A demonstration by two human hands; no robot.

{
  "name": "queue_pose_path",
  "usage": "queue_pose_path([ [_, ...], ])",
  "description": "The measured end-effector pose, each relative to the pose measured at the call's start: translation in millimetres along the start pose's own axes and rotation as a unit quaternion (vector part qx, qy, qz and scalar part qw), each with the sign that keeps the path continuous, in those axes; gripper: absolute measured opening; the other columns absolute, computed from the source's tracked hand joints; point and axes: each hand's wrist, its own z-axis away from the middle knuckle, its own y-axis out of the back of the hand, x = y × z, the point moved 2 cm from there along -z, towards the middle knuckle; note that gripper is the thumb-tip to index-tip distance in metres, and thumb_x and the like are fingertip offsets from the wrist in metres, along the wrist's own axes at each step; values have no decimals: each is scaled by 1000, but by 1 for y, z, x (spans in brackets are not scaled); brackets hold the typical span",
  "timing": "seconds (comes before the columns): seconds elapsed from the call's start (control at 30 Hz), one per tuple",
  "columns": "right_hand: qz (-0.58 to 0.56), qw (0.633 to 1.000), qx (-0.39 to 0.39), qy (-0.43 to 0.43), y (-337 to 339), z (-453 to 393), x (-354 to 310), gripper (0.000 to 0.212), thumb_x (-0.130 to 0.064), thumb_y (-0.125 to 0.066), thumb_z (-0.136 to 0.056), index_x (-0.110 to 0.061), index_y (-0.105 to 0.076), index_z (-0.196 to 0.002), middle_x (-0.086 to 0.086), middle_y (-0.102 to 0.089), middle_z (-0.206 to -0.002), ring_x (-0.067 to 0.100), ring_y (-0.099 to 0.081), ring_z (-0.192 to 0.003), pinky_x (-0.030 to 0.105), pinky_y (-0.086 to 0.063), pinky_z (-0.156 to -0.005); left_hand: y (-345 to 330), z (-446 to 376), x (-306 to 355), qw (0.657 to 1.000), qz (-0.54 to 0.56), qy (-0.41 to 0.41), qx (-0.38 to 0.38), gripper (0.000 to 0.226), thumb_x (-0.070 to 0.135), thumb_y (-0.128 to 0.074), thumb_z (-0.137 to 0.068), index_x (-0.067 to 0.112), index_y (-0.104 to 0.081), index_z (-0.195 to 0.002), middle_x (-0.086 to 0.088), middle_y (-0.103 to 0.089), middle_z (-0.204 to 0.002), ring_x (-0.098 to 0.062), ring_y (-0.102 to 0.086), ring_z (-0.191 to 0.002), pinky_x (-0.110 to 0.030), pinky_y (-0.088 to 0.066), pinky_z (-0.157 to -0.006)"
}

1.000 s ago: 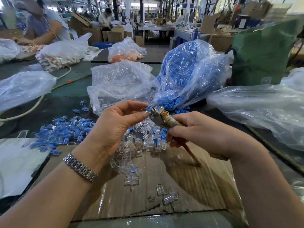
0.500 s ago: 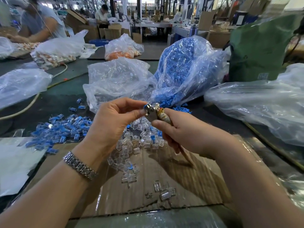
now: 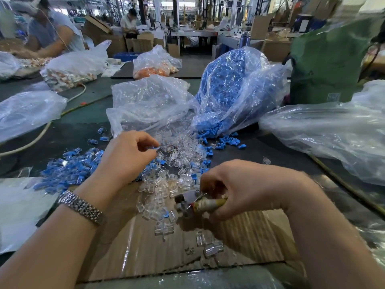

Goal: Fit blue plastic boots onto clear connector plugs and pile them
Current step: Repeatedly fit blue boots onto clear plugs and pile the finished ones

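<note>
Head view, stock and hazards, largest to smallest.

Surface (image 3: 79,113): dark green, crowded with bags; little bare room left for a tidy heap.

Bag of blue boots (image 3: 233,86): torn open at its near end, boots spilling toward me. Risk: one nudge from my right forearm and more slide out into the clear parts.

Bag of clear plugs (image 3: 150,101): slumped beside the blue bag, mouth open toward the middle. Same risk of a spill.

Cardboard sheet (image 3: 239,236): taped and glossy, under my wrists. Risk: loose plugs skate off its near edge.

Finished pile (image 3: 68,170): blue-booted plugs at my left, touching the loose stock. Risk: done and undone pieces mix.

Loose clear plugs (image 3: 179,161): scattered mid-surface with stray boots among them.

Right hand (image 3: 250,188): closed round a small metal-headed tool (image 3: 193,202), its head low over the plugs. Risk: it knocks pieces about.

Left hand (image 3: 127,155): fingers (image 3: 151,152) curled nearly closed over the loose plugs; whether they pinch a piece I cannot tell, blur hides it. Risk: a blind pick lifts two, or a boot goes on skewed.
</note>
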Motion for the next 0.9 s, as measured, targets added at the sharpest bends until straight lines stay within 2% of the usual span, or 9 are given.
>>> queue_pose_path([
  [0.13, 23, 1000, -5, -1, -2, -2, 2, 38, -46, -83, -72, -36, -58, -100, -19, -53, -91, 4, -51, -92, 29, -49, -82, -1, 3, 5, 992, -124, -11, -38, 21, 19, -69, -87, 35, -73, -100, 8, -56, -100, -18, -56, -103, -45, -45, -97],
  [0.3, 53, 999, 0, -10, -6, -7, 6, 47, -52, -82, -71, -35, -61, -109, -17, -52, -96, 6, -39, -96, 42, -50, -87, -9, 9, 15, 983, -108, -57, -141, 23, 27, -72, -87, 48, -70, -93, 18, -52, -104, -13, -45, -109, -45, -38, -101],
  [0.4, 42, 999, -17, -21, -5, -4, 6, 55, -64, -83, -65, -38, -59, -107, -18, -54, -98, 3, -44, -96, 37, -51, -87, -15, 9, 16, 973, -144, -68, -167, 16, 35, -72, -89, 50, -71, -94, 19, -50, -105, -10, -39, -108, -40, -33, -99],
  [0.47, -12, 999, -24, -37, -3, -2, 7, 60, -72, -81, -61, -36, -64, -105, -17, -62, -95, 0, -55, -91, 33, -54, -83, -17, 8, 18, 970, -154, -70, -176, 12, 38, -72, -89, 50, -71, -94, 17, -51, -106, -10, -38, -107, -39, -31, -96],
  [0.53, -94, 994, 19, -45, 0, -5, 11, 49, -73, -74, -69, -31, -69, -94, -14, -70, -86, -1, -64, -78, 27, -55, -74, -19, 7, 18, 968, -159, -68, -183, 12, 40, -72, -89, 51, -69, -91, 17, -50, -106, -10, -38, -106, -37, -29, -92],
  [0.6, -117, 984, 119, -60, 1, -14, 16, 33, -60, -69, -84, -28, -69, -87, -12, -70, -77, -1, -63, -68, 19, -47, -63, -20, 5, 17, 967, -159, -63, -189, 11, 41, -73, -88, 51, -70, -89, 18, -50, -105, -10, -38, -108, -37, -32, -94],
  [0.67, -99, 973, 197, -74, -1, -24, 17, 19, -46, -70, -91, -27, -70, -91, -12, -68, -79, -1, -61, -71, 20, -45, -66, -20, 4, 15, 967, -153, -57, -193, 7, 41, -75, -87, 47, -74, -92, 17, -51, -105, -13, -42, -110, -42, -37, -102],
  [0.77, -97, 967, 217, -94, -8, -37, 15, 15, -42, -73, -90, -28, -73, -93, -11, -70, -84, 7, -64, -78, 32, -54, -77, -20, 1, 15, 968, -147, -51, -194, 8, 39, -78, -86, 44, -78, -93, 14, -53, -106, -16, -48, -112, -47, -40, -103],
  [0.9, -89, 971, 195, -105, -14, -44, 12, 14, -43, -76, -87, -29, -75, -90, -12, -67, -78, 6, -62, -71, 35, -58, -74, -22, 1, 19, 969, -140, -45, -197, 10, 36, -81, -83, 43, -76, -85, 19, -55, -97, -13, -51, -106, -47, -40, -105],
])
